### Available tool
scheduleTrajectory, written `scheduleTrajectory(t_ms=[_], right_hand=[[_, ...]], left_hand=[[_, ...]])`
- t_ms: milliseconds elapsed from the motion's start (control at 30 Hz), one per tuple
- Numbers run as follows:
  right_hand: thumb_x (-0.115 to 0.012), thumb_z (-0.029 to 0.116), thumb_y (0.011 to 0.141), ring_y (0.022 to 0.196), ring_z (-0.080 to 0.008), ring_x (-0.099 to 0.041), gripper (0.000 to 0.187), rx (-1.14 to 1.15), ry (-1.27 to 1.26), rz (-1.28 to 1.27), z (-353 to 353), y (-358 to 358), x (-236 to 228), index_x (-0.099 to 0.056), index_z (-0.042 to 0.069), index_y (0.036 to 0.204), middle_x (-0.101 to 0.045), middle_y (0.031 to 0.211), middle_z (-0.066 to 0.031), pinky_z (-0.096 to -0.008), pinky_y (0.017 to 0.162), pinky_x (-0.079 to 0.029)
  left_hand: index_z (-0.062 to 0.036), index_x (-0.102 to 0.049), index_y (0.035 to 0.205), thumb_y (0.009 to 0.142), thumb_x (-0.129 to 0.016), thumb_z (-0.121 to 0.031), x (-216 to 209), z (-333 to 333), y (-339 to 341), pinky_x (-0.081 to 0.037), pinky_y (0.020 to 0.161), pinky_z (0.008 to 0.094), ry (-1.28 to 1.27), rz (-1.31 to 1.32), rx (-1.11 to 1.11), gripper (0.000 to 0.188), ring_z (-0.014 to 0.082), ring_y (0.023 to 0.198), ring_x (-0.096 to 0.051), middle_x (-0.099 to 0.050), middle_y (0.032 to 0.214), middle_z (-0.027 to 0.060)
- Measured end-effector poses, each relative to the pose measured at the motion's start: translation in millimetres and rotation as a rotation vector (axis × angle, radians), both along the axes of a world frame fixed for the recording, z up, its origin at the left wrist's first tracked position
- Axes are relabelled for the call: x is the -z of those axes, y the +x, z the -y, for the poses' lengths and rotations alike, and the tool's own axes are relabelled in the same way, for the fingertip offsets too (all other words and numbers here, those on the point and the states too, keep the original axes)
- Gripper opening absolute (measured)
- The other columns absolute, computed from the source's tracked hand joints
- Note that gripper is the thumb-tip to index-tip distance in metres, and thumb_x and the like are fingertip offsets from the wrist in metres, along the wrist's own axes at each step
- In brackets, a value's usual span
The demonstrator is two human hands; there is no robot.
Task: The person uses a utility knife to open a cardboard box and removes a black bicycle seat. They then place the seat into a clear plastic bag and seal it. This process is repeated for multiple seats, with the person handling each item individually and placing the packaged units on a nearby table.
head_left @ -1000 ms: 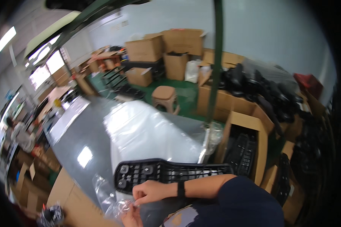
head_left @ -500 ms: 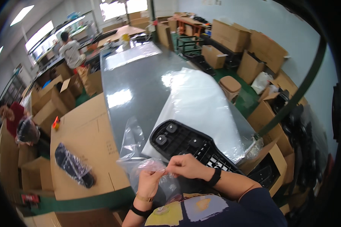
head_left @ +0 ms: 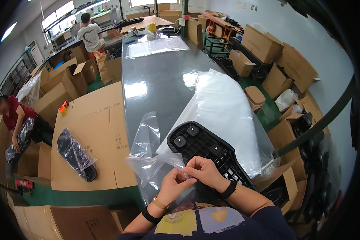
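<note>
At a grey surface [head_left: 160, 94] above green workroom floor [head_left: 108, 196], two hands [head_left: 173, 185] pinched one clear bag [head_left: 146, 163], one black panel [head_left: 201, 143] at their one o'clock.

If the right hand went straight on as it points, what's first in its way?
Likely the bag, which the right hand seems to pinch; depth there is unclear.

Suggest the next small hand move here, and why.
Probably ease the left hand and right hand apart to spread the clear plastic film: both pinch it with fingertips close together, while the black panel lies unwrapped beside it, partly over the white sheets. A dark piece on the cardboard is wrapped in clear plastic.
</note>
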State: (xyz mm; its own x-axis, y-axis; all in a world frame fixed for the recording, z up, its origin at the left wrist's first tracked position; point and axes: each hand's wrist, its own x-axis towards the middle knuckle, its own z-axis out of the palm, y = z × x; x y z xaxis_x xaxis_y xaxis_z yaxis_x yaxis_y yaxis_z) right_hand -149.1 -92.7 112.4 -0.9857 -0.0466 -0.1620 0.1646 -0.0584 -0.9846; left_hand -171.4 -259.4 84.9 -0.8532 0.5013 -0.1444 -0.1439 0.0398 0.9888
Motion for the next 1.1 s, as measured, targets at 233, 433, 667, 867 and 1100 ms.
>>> scheduleTrajectory(t_ms=[233,433,667,867,1100], right_hand=[[-0.062,0.018,0.092,0.060,-0.0055,-0.055,0.016,0.120,-0.057,0.048,1,4,7,-0.058,0.003,0.087,-0.061,0.074,-0.0008,-0.0204,0.053,-0.046],[-0.075,0.011,0.081,0.065,-0.0057,-0.060,0.021,0.024,-0.008,0.020,6,7,7,-0.055,0.005,0.083,-0.062,0.075,-0.0016,-0.0186,0.054,-0.047],[-0.073,0.008,0.082,0.061,-0.0063,-0.060,0.015,0.042,0.182,-0.010,-2,9,13,-0.060,0.001,0.078,-0.065,0.073,-0.0032,-0.0195,0.054,-0.048],[-0.061,0.009,0.090,0.063,-0.0088,-0.061,0.010,0.009,0.132,0.014,6,8,3,-0.061,0.000,0.086,-0.063,0.072,-0.0034,-0.0221,0.058,-0.051],[-0.059,0.012,0.093,0.065,-0.0094,-0.062,0.013,0.008,0.237,-0.016,2,4,-1,-0.062,-0.001,0.091,-0.063,0.074,-0.0039,-0.0233,0.060,-0.052]], left_hand=[[0.0005,-0.064,0.101,0.090,-0.062,-0.008,1,7,-8,-0.048,0.069,0.0222,0.156,0.025,0.013,0.014,0.0077,0.075,-0.059,-0.064,0.082,0.0015],[0.0012,-0.066,0.101,0.096,-0.055,-0.014,13,8,-4,-0.048,0.071,0.0217,0.152,0.057,0.044,0.019,0.0070,0.077,-0.058,-0.065,0.084,0.0015],[0.0001,-0.066,0.098,0.094,-0.060,-0.016,18,15,-2,-0.048,0.071,0.0207,0.195,0.138,-0.016,0.018,0.0069,0.078,-0.059,-0.066,0.085,0.0015],[-0.0023,-0.063,0.094,0.093,-0.061,-0.013,20,19,-6,-0.049,0.074,0.0232,0.385,0.296,-0.027,0.011,0.0086,0.082,-0.060,-0.065,0.089,0.0027],[-0.0014,-0.055,0.095,0.093,-0.059,-0.010,19,23,-11,-0.053,0.078,0.0284,0.450,0.331,-0.075,0.009,0.0136,0.087,-0.063,-0.065,0.092,0.0077]])
